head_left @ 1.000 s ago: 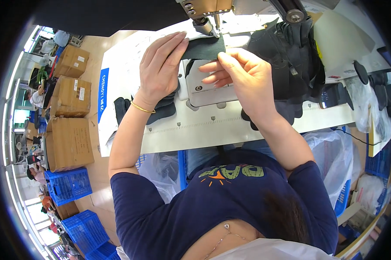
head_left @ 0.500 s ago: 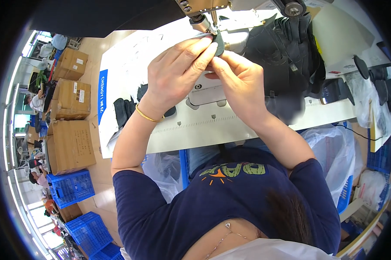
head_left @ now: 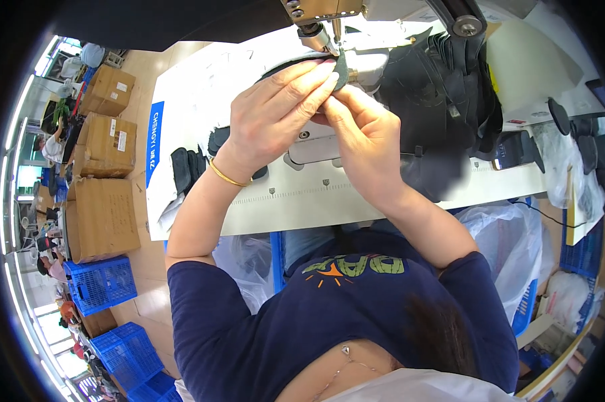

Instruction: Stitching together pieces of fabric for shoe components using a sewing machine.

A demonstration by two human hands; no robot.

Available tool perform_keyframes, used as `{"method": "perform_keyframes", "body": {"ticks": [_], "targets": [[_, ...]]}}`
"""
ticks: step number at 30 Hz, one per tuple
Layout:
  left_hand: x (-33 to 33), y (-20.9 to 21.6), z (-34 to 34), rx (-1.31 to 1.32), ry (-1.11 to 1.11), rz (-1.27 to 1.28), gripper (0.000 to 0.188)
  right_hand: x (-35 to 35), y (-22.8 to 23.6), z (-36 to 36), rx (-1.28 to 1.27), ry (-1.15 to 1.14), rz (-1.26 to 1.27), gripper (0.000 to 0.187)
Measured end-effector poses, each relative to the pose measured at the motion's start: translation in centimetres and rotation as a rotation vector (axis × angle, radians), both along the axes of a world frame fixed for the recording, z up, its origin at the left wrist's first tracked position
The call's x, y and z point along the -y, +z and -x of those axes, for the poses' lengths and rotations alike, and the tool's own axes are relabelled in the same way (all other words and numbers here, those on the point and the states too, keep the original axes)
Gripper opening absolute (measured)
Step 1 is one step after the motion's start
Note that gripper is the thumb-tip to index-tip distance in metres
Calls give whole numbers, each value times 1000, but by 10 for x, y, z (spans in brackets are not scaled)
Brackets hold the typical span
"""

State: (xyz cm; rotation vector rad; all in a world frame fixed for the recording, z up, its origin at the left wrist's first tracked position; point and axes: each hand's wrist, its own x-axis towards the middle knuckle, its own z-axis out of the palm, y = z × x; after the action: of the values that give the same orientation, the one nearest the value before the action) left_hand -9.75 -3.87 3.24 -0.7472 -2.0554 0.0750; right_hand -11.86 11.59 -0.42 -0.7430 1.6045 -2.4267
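Note:
Under the sewing machine head [head_left: 319, 30], a small dark fabric piece [head_left: 341, 71] is pinched between both hands near the needle and presser foot. My left hand [head_left: 282, 104] has its thumb and fingers closed on the piece's left side. A dark curved edge shows above the left fingers; it seems part of the same piece. My right hand [head_left: 364, 130] grips the lower right end with thumb and fingertips. The part inside the fingers is hidden. Left of my left wrist lie several dark cut pieces [head_left: 187, 167] on the white machine table [head_left: 249, 216].
A large pile of black cut pieces [head_left: 443, 94] lies right of the needle. Farther right are a phone [head_left: 509, 151] and clear plastic bags [head_left: 560, 151]. Cardboard boxes [head_left: 104, 218] and blue crates [head_left: 101, 283] stand on the floor at left.
The dark piece has turned slightly, and its curved edge now shows above my left fingers. Both hands stay near the needle, still pinching. The whole view has shifted slightly.

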Motion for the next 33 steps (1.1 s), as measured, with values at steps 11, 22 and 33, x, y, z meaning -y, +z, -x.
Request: {"method": "perform_keyframes", "body": {"ticks": [11,22,33], "targets": [[1,-5,7,-12,-47,-64,35,-4,4,-1,57,122,5,29],[-2,-8,14,-48,28,-106,39,3,10,-7,-4,56,61,35],[-17,-1,4,12,136,-101,38,-4,12,-2,-24,107,-32,40]]}}
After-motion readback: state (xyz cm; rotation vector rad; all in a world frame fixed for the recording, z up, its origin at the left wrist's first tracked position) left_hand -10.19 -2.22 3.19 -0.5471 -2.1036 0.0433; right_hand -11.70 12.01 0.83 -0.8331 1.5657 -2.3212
